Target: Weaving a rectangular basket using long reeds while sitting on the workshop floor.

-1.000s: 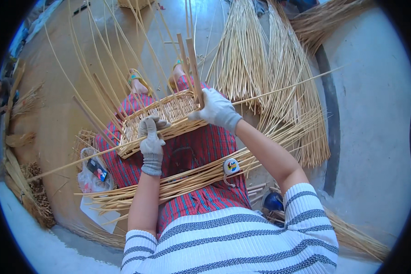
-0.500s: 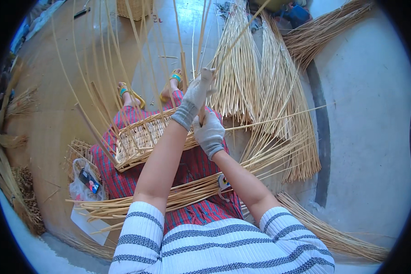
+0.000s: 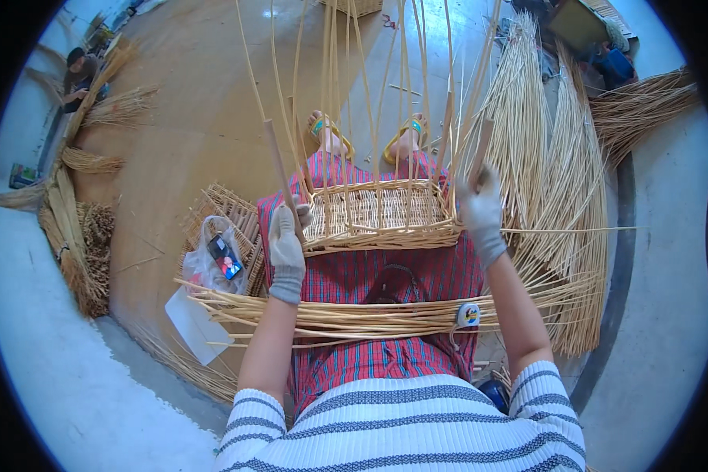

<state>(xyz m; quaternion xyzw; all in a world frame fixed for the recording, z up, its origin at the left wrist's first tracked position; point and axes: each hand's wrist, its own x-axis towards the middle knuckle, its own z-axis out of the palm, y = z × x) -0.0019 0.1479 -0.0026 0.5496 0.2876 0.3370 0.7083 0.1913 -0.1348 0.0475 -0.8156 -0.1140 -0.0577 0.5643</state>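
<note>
A shallow rectangular wicker basket (image 3: pixel 385 239) lies across my lap, with several thin upright rods (image 3: pixel 377 118) rising from its sides. Thicker wooden stakes stand at its corners. My left hand (image 3: pixel 286 248), in a pale knitted glove, is closed around the foot of the near left stake (image 3: pixel 277 157). At the near right corner my right hand (image 3: pixel 484 208), gloved too, grips the other stake (image 3: pixel 482 145) low down. One thin rod (image 3: pixel 566 230) sticks out sideways beyond the right hand.
Across my thighs lies a bundle of rods (image 3: pixel 354 318) with a tape measure (image 3: pixel 467 315) on it. To the left, a plastic bag (image 3: pixel 200 275) and a phone (image 3: pixel 225 258) rest on woven wicker (image 3: pixel 220 203). Large rod bundles (image 3: pixel 519 126) spread at right. A person (image 3: pixel 79 79) sits far left.
My left hand has left the right-hand side of the basket and now holds the near left stake. My right hand has moved up onto the right stake. The view has turned left.
</note>
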